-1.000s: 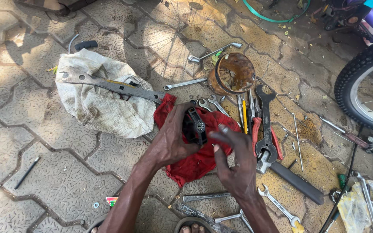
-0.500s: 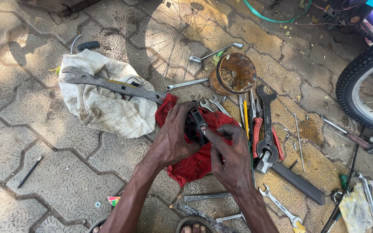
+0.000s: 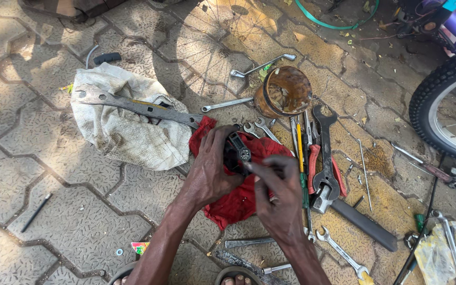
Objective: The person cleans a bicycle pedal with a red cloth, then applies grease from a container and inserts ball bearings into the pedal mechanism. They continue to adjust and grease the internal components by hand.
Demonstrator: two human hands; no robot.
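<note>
My left hand (image 3: 213, 171) grips a small black bicycle part (image 3: 238, 153), held upright over a red cloth (image 3: 233, 203) spread on the paving. My right hand (image 3: 278, 198) is beside it, with thumb and fingertips pinching the part's lower right side. Both forearms come up from the bottom of the view. My toes in sandals (image 3: 236, 277) show at the bottom edge.
A dirty white sack (image 3: 125, 129) with a long flat wrench (image 3: 133, 105) lies to the left. A rusty tin (image 3: 286, 92), several spanners, pliers (image 3: 317, 169) and screwdrivers lie to the right. A bicycle wheel (image 3: 444, 105) stands at far right; a black pen (image 3: 35, 211) lies at left.
My right hand has closed in on the black part and now pinches it; my left hand has kept hold and tilted the part slightly.
</note>
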